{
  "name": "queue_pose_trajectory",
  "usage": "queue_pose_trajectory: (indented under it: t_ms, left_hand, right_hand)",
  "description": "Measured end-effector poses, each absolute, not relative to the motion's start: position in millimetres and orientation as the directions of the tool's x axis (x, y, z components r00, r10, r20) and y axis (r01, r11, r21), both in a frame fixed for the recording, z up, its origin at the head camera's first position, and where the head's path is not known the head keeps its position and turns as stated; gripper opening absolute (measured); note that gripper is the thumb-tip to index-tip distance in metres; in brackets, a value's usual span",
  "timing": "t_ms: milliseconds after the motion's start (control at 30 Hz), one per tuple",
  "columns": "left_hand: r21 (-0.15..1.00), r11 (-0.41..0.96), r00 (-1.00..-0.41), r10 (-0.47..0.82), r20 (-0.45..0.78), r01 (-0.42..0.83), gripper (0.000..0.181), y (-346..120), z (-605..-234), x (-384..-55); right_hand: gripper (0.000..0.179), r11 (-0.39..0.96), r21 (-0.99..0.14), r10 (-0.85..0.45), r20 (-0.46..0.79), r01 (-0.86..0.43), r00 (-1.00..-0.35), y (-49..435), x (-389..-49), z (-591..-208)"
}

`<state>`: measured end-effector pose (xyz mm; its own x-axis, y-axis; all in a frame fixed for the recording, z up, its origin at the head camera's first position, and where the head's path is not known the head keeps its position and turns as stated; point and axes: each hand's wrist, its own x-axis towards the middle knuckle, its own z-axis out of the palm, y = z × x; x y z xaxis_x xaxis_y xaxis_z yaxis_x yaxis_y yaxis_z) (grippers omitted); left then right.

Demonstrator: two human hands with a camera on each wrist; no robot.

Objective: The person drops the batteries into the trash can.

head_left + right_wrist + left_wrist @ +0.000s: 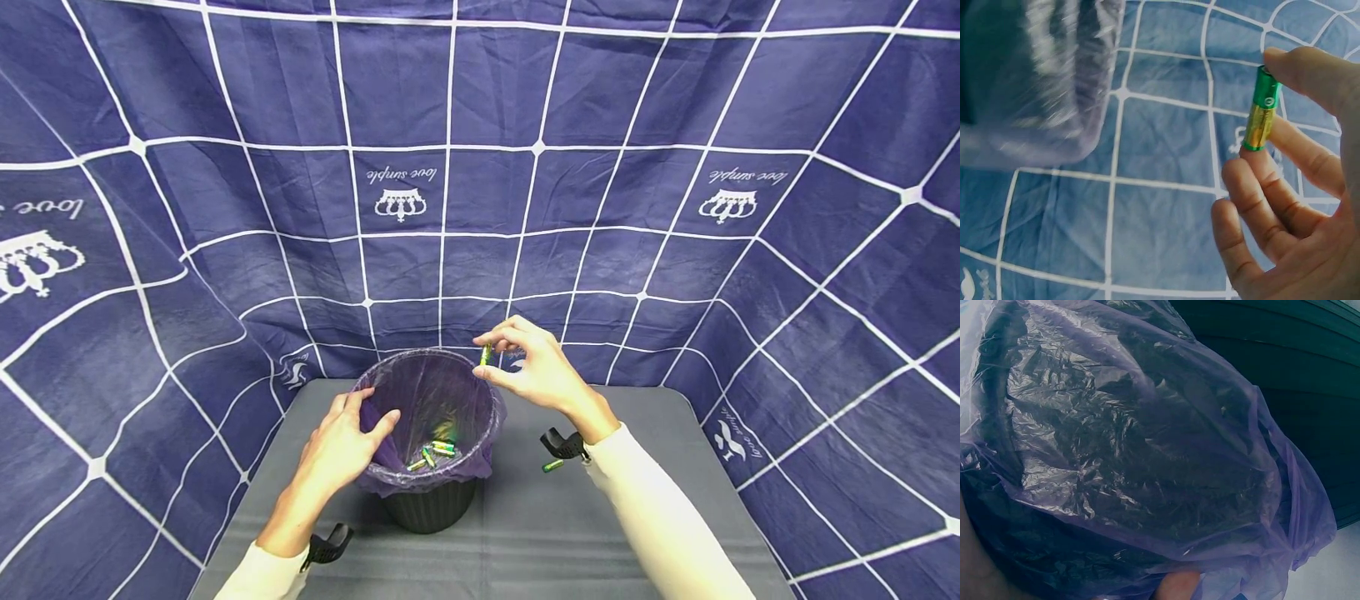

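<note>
A green-and-gold battery (1261, 109) is pinched end to end between the thumb and a fingertip of my right hand (536, 367). In the head view this hand is beside the right rim of a dark ribbed bin (429, 507). A thin purple liner bag (483, 433) covers the bin's rim and inside. Several batteries (442, 448) lie inside on the liner. My left hand (337, 442) rests at the bin's left rim, with thumb and fingers spread. In the left wrist view, a fingertip (1179, 586) shows against the liner's edge.
One more battery (552, 465) lies on the grey tabletop (600, 533), right of the bin and near the right wrist's black camera mount (564, 444). A blue cloth (480, 192) with white grid lines hangs around the back and sides.
</note>
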<state>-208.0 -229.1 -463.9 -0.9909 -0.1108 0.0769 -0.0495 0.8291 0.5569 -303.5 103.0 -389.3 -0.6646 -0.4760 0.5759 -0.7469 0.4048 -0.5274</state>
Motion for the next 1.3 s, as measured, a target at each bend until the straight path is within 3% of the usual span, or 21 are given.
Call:
queue_pose_trajectory:
  t_ms: [467, 800, 1300]
  left_hand:
    - [0.565, 0.823, -0.993, -0.105, 0.059, -0.053, 0.088, -231, -464, -207]
    - [0.562, 0.826, -0.992, -0.1, 0.078, -0.039, 0.084, -230, -463, -208]
    - [0.562, 0.826, -0.991, -0.109, 0.072, -0.05, 0.086, -230, -465, -208]
  right_hand:
    - [0.039, 0.388, -0.558, -0.511, 0.531, -0.733, -0.675, 68, -309, -379]
    - [0.048, 0.461, -0.556, -0.53, 0.453, -0.692, -0.717, 65, -309, -387]
    - [0.032, 0.475, -0.576, -0.46, 0.482, -0.665, -0.746, 83, -311, -418]
